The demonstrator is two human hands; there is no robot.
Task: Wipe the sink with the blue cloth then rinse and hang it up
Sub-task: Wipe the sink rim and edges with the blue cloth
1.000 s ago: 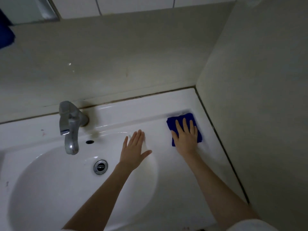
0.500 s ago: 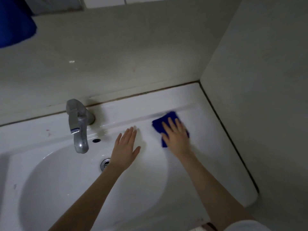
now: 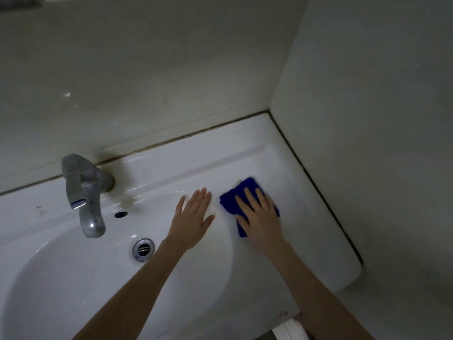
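Flat under right hand [image 3: 261,217], blue cloth [image 3: 247,192] runs diagonally toward the wall.

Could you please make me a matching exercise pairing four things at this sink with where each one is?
1. blue cloth
2. left hand
3. drain plug
4. faucet

A. bottom of the basin
B. flat on the sink, empty
C. under the right hand
D. back ledge of the sink

Pairs: 1-C, 2-B, 3-A, 4-D
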